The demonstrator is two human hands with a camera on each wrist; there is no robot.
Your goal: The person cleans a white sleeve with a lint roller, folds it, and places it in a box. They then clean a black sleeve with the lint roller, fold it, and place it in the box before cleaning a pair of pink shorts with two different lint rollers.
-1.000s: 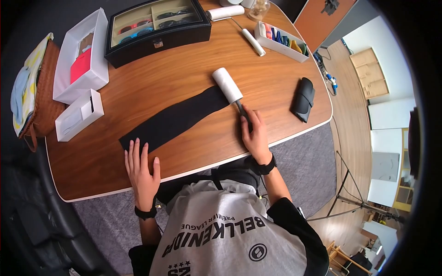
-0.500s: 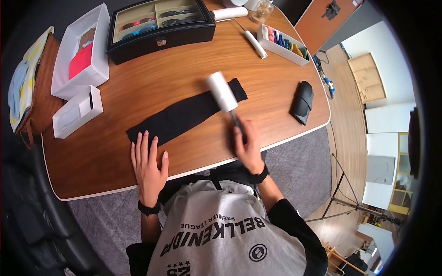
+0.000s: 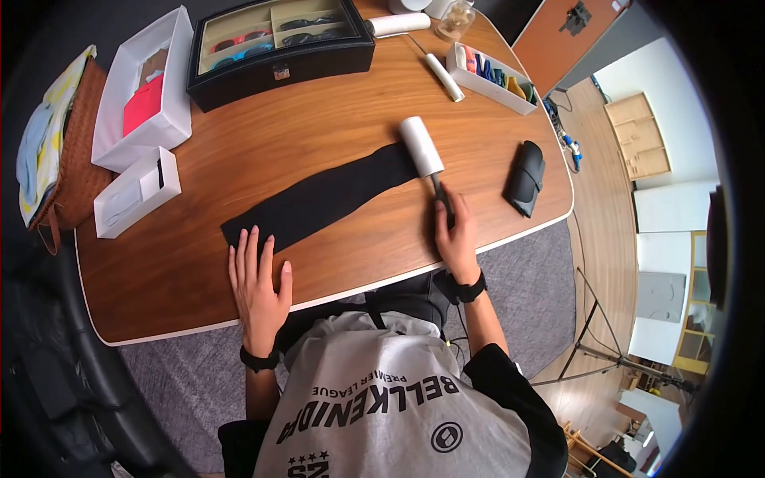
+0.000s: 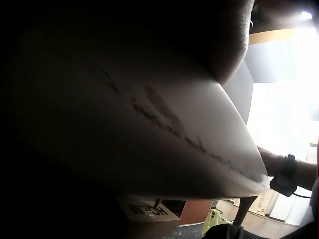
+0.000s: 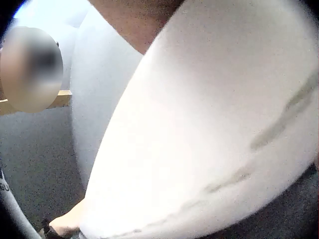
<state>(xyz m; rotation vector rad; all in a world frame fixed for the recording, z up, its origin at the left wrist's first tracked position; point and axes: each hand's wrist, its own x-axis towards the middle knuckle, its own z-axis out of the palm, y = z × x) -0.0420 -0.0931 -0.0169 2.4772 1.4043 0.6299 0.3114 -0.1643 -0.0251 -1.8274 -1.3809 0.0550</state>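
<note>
Presently the 2 hands are apart. Nearest, the left hand (image 3: 261, 299) lies flat with straight fingers, some fingertips on the near left end of the black cloth (image 3: 319, 197), which stretches slantwise over the counter (image 3: 159, 279). Only those fingertips appear to anchor it, so if they pressed too lightly, a tacky roll could drag the cloth along or bunch it. Farther on, the right hand (image 3: 458, 239) is curled round the handle (image 3: 441, 195) of the lint roller (image 3: 421, 147), whose white roll sits at the cloth's far right end; how hard it presses, I cannot tell. Nothing pins that end separately, so lifting the roller sharply could peel the cloth up or fold a corner under. Too wide a sweep rightward could knock the black glasses case (image 3: 525, 179). Beyond, the white box (image 3: 492, 78) and the display case (image 3: 279, 72) stand well apart, and 1 careless stroke seems unlikely to reach them.
</note>
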